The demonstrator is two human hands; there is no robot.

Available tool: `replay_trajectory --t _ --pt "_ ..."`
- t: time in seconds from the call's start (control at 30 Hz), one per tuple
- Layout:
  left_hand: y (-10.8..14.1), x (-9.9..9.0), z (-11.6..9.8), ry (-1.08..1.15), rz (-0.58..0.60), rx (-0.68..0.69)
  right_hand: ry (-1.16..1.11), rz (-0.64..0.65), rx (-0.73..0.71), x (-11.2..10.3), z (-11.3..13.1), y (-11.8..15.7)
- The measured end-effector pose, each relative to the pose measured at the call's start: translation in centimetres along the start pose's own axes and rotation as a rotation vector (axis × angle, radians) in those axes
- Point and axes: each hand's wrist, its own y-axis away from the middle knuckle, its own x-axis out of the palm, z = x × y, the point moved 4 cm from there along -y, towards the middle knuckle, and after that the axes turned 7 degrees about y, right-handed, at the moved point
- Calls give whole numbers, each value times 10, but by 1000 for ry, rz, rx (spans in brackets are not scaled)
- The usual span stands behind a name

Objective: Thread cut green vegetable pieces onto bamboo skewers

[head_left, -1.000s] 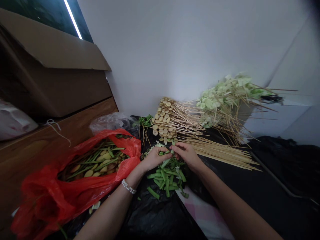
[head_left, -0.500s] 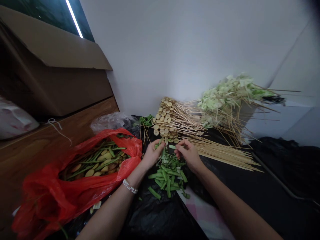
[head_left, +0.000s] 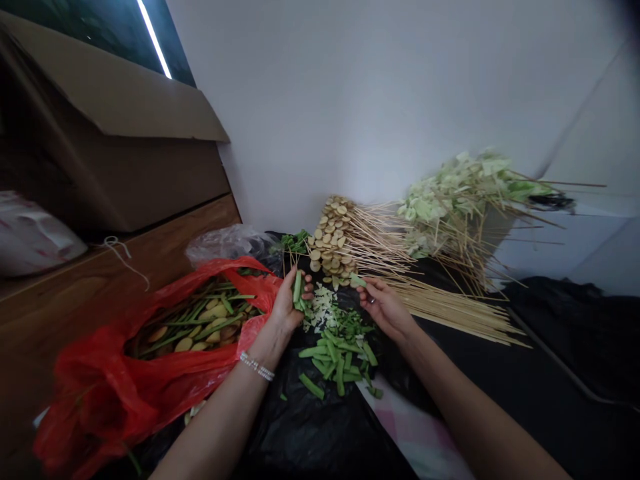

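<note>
Several green vegetable pieces (head_left: 298,288) lie in my left hand (head_left: 289,300), whose fingers curl around them. Between the fingertips of my right hand (head_left: 383,303) is a pale green piece (head_left: 357,281). Below and between both hands, cut green strips (head_left: 340,360) are heaped on a black plastic bag (head_left: 320,440), with whitish bits (head_left: 324,308) just behind them. Farther back stand stacked skewers of round, tan slices (head_left: 333,237), their sticks pointing right. Bare wooden skewers (head_left: 465,317) lie in a bundle to the right of my right hand.
At left, an open red bag (head_left: 105,380) holds slices and green stems. Leafy skewers (head_left: 460,183) lean at the back right. A clear plastic bag (head_left: 235,243), a cardboard box (head_left: 135,173) and a white container (head_left: 37,237) are at the left. A wall (head_left: 350,100) rises behind.
My left hand has moved left and turned palm up, showing the green pieces in it. My right hand has shifted slightly right with its piece, and the whitish bits are now more exposed.
</note>
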Motion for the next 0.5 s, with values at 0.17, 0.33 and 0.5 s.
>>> replay_trajectory --t 0.17,0.33,0.5 --pt "6 4 25 -376 86 -1 11 178 49 15 -3 9" --pt "13 10 37 -612 193 56 -14 279 142 26 -13 18" --pt "12 13 27 -852 183 280 359 178 -18 24 -13 17"
